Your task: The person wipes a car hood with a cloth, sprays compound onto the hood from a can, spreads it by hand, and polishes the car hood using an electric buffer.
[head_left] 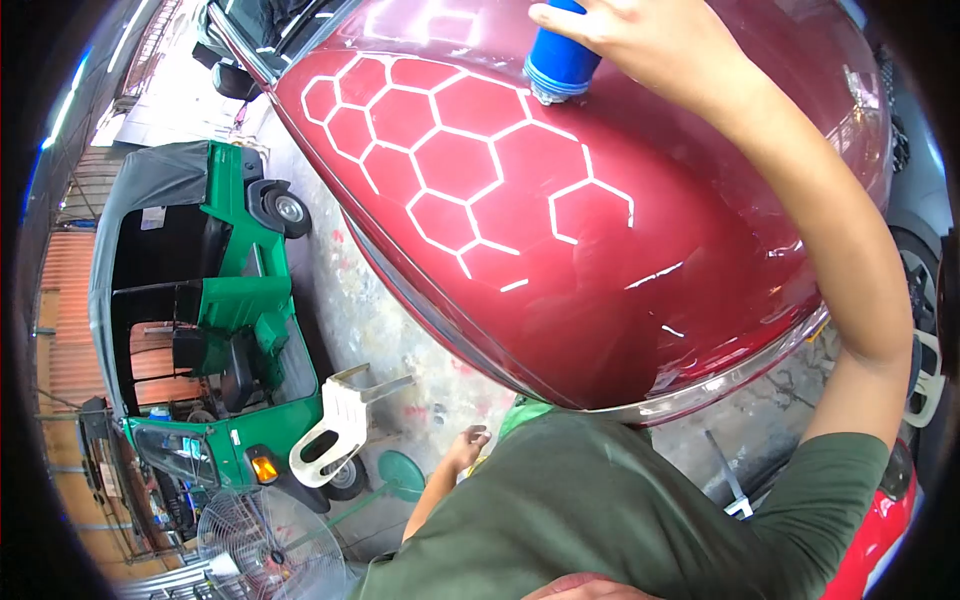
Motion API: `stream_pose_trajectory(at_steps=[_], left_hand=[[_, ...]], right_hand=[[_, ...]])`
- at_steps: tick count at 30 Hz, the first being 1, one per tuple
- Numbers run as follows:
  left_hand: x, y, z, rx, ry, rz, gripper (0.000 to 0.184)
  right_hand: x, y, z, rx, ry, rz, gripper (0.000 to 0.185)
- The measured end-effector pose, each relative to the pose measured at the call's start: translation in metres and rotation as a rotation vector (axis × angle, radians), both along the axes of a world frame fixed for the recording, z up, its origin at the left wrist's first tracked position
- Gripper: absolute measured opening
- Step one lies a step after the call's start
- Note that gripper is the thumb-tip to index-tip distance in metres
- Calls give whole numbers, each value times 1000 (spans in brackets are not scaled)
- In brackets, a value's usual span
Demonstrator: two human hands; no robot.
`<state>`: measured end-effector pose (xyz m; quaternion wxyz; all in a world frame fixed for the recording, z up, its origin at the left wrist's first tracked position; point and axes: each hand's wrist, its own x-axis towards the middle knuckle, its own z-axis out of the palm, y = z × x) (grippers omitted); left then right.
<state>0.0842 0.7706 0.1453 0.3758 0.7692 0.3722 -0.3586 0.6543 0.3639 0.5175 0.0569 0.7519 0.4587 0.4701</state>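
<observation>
My right hand (640,40) reaches over a glossy dark red car panel (700,270). Its fingers wrap round a blue cylinder (566,62) with a ribbed lower end, which stands on or just above the panel; its top is cut off by the frame. A pattern of white hexagon outlines (437,128) covers the panel to the left of the cylinder, and some outlines are broken or partial. Low beside my body, my left hand (468,447) has curled fingers; what they hold, if anything, I cannot make out. Green cloth (524,412) shows close to it.
A green three-wheeled vehicle (240,300) stands at the left. Between it and me are a cream plastic chair (343,420) and a large standing fan (270,545). At the right are another car's wheel (915,265) and a red surface (875,530).
</observation>
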Motion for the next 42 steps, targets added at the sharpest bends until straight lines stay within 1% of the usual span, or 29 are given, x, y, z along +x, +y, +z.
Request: stream_pose_trajectory(at_steps=[4,7,9,10,13,16,17,19,20,21,22,24,25,27,29,30,31,32,34,36,37,40,41,42], left_hand=[[9,19,-22,-33,-21,-11,62],[22,43,-44,-61,2,-85,65],[31,64,-62,-92,-44,-61,64],[33,75,-71,-95,-55,-61,62],[44,110,-100,-60,-123,50,58],[61,132,-106,-87,-151,177,56],[67,138,-110,-79,-150,184,54],[66,155,-126,-63,-173,161,54],[67,160,-137,-54,-183,143,54],[72,161,-131,-47,-150,109,53],[72,164,-127,-99,-133,11,52],[75,181,-119,-202,-103,-185,52],[77,197,-112,-325,-72,-196,53],[74,239,-120,-367,-74,-290,54],[97,268,-101,-58,84,-444,55],[110,275,-79,72,64,-470,55],[122,279,-67,199,33,-499,54],[125,286,-69,308,-41,-511,50],[132,282,-58,318,-172,-410,47],[138,253,-53,307,-200,-404,46],[135,236,-49,304,-211,-394,45],[109,182,-80,129,-366,-285,44],[99,156,-83,100,-349,-255,44],[87,127,-85,104,-348,-189,41]], right_hand=[[-9,8,14,41,11,-140,32],[-3,26,20,59,85,-221,41],[6,47,24,52,152,-262,49],[10,60,23,42,149,-271,49],[28,102,27,4,145,-285,49],[54,151,37,-38,144,-282,47],[68,168,39,-52,140,-291,47],[79,199,44,-73,100,-321,47],[86,211,46,-88,131,-341,46],[97,221,44,-100,161,-364,46],[104,228,46,-111,190,-387,46],[107,233,46,-126,137,-360,45],[107,233,45,-135,115,-344,44],[104,228,39,-143,100,-327,43],[108,211,33,-132,125,-289,42],[87,204,39,-166,77,-361,42],[81,190,38,-146,110,-370,42],[76,174,36,-125,142,-377,42],[51,138,40,-127,168,-428,42],[26,99,39,-134,172,-468,43],[13,78,41,-157,233,-497,44],[-15,11,31,-168,225,-448,47],[-34,-2,35,-188,313,-495,50],[-54,-16,36,-211,311,-514,51]])
